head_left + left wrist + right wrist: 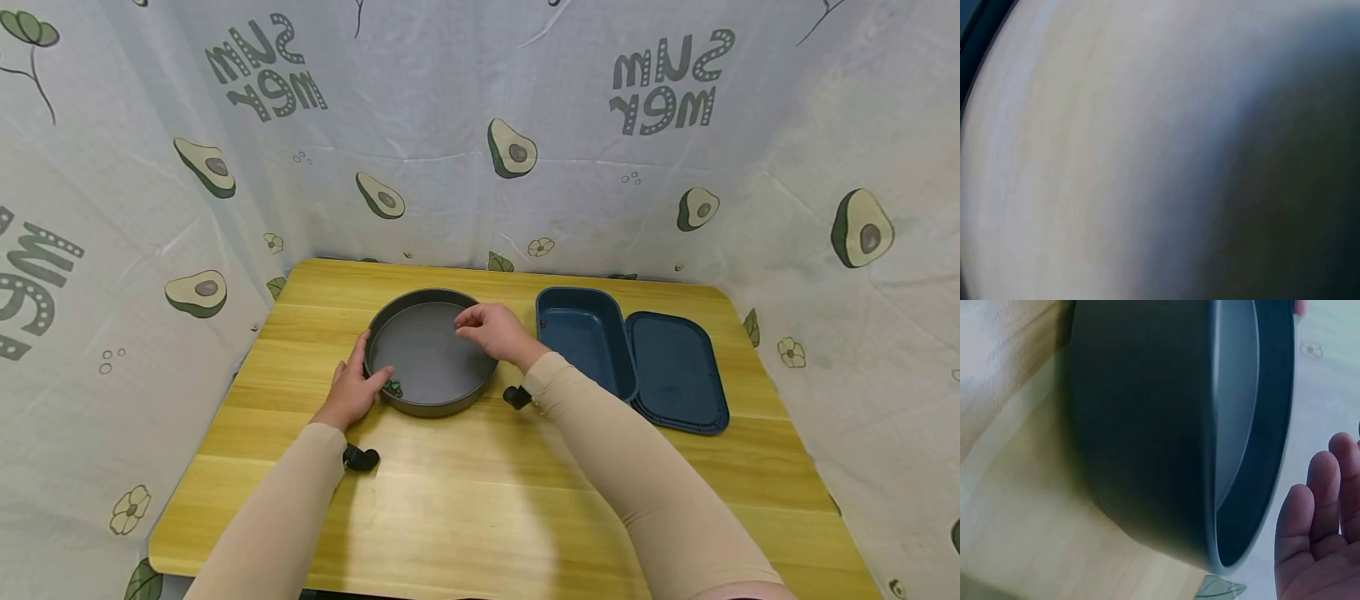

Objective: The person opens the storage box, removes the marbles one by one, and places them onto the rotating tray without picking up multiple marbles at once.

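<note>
A round dark grey pan (435, 354) sits on the table, its tall side wall filling much of the right wrist view. My left hand (352, 390) holds its left side, fingers along the outer wall and thumb over the rim. Beside that thumb lie small green and dark red pieces (393, 388), too small to identify. Above the pan's right part, my right hand (495, 332) has its thumb and fingertips together, seemingly pinching a tiny reddish piece (459, 324). In the right wrist view the curled fingers (1322, 487) appear, their tips partly cut off.
Right of the pan stands a blue rectangular container (585, 337) with a tiny reddish piece (543, 322) near its left wall. A blue lid (678, 371) lies beside it. Behind the wooden table (442, 500) hangs a printed curtain (450, 92). The left wrist view is blurred.
</note>
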